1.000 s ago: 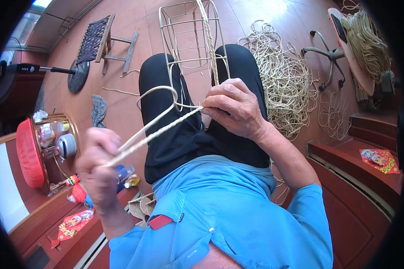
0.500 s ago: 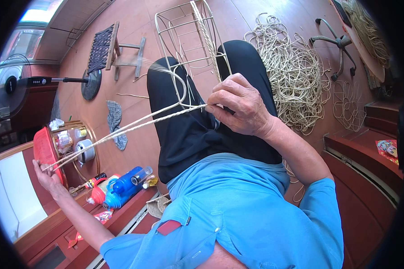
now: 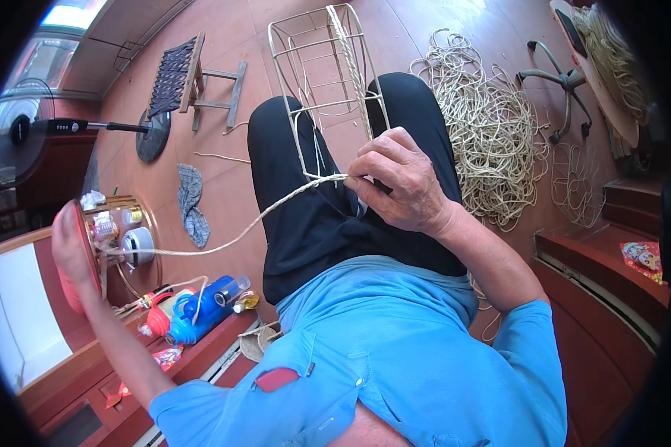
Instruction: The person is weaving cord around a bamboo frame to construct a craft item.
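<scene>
At the middle, over our dark lap, our right hand (image 3: 402,186) pinches the pale cane strand (image 3: 276,212) between pressed fingers (image 3: 365,179), right by the wire frame (image 3: 324,82). The strand runs left to our left hand (image 3: 71,253), stretched far out and closed on it; half a second ago that hand was lower. A big heap of cane (image 3: 492,127) lies on the floor to the right. Near the left hand stand a blue bottle (image 3: 201,309) and a red one (image 3: 156,320).
</scene>
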